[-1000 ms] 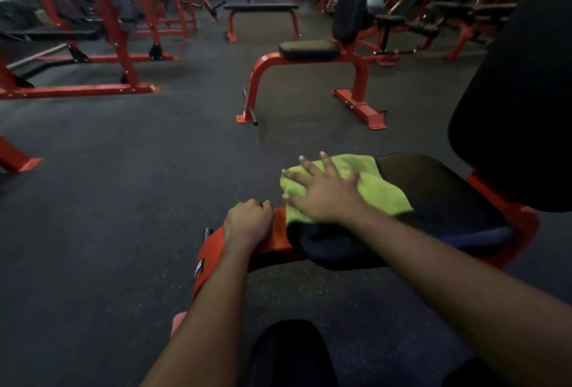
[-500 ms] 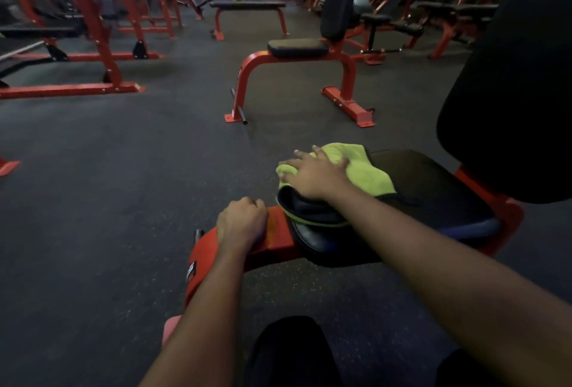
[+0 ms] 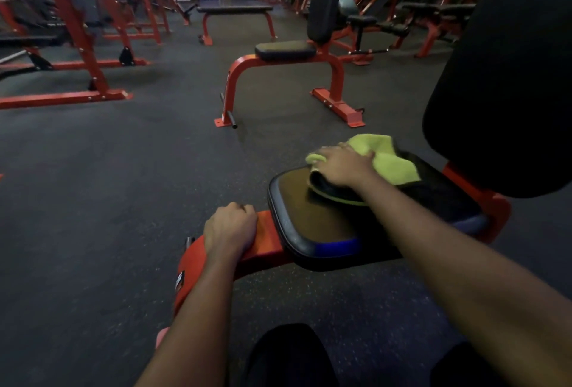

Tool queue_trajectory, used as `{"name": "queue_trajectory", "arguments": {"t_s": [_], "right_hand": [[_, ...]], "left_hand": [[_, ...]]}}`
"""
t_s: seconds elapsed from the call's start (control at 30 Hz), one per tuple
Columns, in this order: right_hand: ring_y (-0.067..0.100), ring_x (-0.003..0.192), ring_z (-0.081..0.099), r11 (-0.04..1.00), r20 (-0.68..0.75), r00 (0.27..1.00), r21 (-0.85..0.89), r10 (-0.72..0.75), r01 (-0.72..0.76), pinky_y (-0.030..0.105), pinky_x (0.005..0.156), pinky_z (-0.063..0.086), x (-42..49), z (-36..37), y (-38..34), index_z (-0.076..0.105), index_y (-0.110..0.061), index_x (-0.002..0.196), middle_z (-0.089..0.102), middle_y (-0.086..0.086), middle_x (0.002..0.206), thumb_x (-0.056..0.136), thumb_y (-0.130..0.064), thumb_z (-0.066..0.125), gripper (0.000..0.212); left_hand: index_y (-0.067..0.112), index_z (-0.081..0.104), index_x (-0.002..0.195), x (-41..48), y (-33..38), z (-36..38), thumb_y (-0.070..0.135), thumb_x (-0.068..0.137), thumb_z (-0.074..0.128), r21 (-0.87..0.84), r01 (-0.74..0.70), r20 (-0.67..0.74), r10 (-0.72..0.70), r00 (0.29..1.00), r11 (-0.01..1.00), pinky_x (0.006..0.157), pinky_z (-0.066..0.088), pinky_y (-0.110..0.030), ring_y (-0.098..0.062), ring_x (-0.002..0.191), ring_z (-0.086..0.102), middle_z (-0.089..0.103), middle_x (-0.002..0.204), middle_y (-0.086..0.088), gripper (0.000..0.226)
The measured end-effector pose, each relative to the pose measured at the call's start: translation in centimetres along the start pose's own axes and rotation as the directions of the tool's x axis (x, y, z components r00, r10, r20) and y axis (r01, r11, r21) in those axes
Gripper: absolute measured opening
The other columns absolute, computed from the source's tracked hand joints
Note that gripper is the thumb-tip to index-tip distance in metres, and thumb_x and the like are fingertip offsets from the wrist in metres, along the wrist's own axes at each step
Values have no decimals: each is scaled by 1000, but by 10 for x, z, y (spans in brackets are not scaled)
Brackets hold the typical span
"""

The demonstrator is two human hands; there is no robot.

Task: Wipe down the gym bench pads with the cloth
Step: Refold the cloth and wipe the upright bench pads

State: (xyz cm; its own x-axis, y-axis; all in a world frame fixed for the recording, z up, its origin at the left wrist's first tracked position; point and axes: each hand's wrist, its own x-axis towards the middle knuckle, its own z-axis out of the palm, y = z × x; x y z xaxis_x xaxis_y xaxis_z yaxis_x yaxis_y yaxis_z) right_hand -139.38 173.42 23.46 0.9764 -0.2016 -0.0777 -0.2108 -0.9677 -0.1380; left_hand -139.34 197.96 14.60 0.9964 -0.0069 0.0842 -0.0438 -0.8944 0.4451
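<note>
A black seat pad [image 3: 312, 216] sits on a red bench frame [image 3: 266, 241] in front of me, with the black back pad [image 3: 507, 83] rising at the right. A yellow-green cloth [image 3: 390, 160] with a dark underside lies bunched on the far part of the seat pad. My right hand [image 3: 343, 165] presses down on the cloth, fingers curled over its left edge. My left hand [image 3: 230, 229] is closed around the red frame just left of the seat pad. The near left part of the pad is bare.
Another red bench with a small black seat [image 3: 286, 51] and upright back stands ahead on the dark rubber floor [image 3: 108, 185]. A flat bench [image 3: 235, 10] is farther back. Red racks [image 3: 77, 31] fill the left side. My dark knees [image 3: 288, 355] show at the bottom.
My right hand has slid the cloth away from the seat pad's near left edge toward the back pad, uncovering that end. My left hand stays on the frame.
</note>
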Motion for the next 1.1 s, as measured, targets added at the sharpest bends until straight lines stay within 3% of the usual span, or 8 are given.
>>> {"name": "queue_trajectory", "arguments": {"t_s": [0.2, 0.33, 0.43, 0.6, 0.73, 0.87, 0.97, 1.1], "right_hand": [[8, 155, 12, 922, -170, 908, -10, -382, 386, 69, 115, 9, -118, 44, -11, 21, -62, 148, 16, -28, 165, 93, -67, 16, 55], [8, 156, 5, 992, -77, 989, 26, -125, 127, 69, 117, 6, -95, 20, 58, 19, -64, 150, 11, -28, 166, 99, -68, 24, 51], [19, 157, 7, 997, 15, 998, 45, 55, -55, 75, 115, 7, -36, -4, 46, 27, -51, 155, 11, -18, 169, 105, -58, 28, 50], [16, 155, 18, 982, -31, 982, 29, -186, 187, 76, 115, 3, -47, 16, -42, 37, -46, 151, 23, -17, 167, 104, -48, 29, 48], [8, 154, 19, 940, -208, 920, 7, -333, 342, 64, 120, 12, -132, 40, -9, 27, -55, 152, 24, -25, 164, 93, -60, 17, 60], [7, 155, 15, 991, -136, 985, 61, -107, 116, 64, 121, 9, -108, 24, 68, 24, -60, 151, 21, -24, 165, 97, -66, 23, 54], [16, 156, 16, 992, -38, 994, 79, 99, -96, 70, 119, 8, -41, -4, 62, 32, -47, 154, 20, -17, 168, 105, -55, 31, 50], [17, 152, 27, 995, -33, 996, 55, -78, 80, 70, 118, 5, -25, 6, -9, 44, -42, 150, 33, -14, 163, 104, -46, 34, 47]], "left_hand": [[6, 69, 102, -7, 2, -4, 36, 90, 34, 1, 2, 21, -2, 1000, 1000, 86, 49, -42, -40, 102, 63, 67, 112, -24, 47], [4, 68, 100, -8, 3, -3, 37, 89, 33, -9, 7, 19, -7, 1000, 1000, 87, 50, -42, -39, 100, 63, 67, 110, -23, 50], [6, 68, 103, -7, 4, -5, 39, 89, 33, 4, 27, 19, -27, 999, 1000, 85, 48, -42, -40, 101, 62, 67, 111, -22, 50], [6, 67, 101, -9, 5, -6, 39, 89, 33, -4, 27, 21, -27, 999, 1000, 84, 47, -42, -40, 101, 62, 66, 111, -23, 48], [6, 68, 100, -10, 3, -5, 38, 88, 33, -14, 27, 24, -26, 999, 1000, 84, 47, -41, -41, 101, 62, 67, 111, -24, 49], [7, 68, 101, -8, 3, -3, 39, 89, 33, -3, 25, 14, -25, 1000, 1000, 84, 47, -41, -40, 101, 62, 67, 111, -23, 49], [8, 68, 101, -6, 2, -2, 40, 87, 33, 1, 29, 16, -29, 999, 1000, 85, 49, -42, -40, 100, 62, 67, 111, -23, 50], [8, 68, 102, -4, 0, -1, 39, 88, 34, -4, 37, 17, -36, 999, 999, 85, 49, -42, -40, 101, 62, 67, 111, -22, 49]]}}
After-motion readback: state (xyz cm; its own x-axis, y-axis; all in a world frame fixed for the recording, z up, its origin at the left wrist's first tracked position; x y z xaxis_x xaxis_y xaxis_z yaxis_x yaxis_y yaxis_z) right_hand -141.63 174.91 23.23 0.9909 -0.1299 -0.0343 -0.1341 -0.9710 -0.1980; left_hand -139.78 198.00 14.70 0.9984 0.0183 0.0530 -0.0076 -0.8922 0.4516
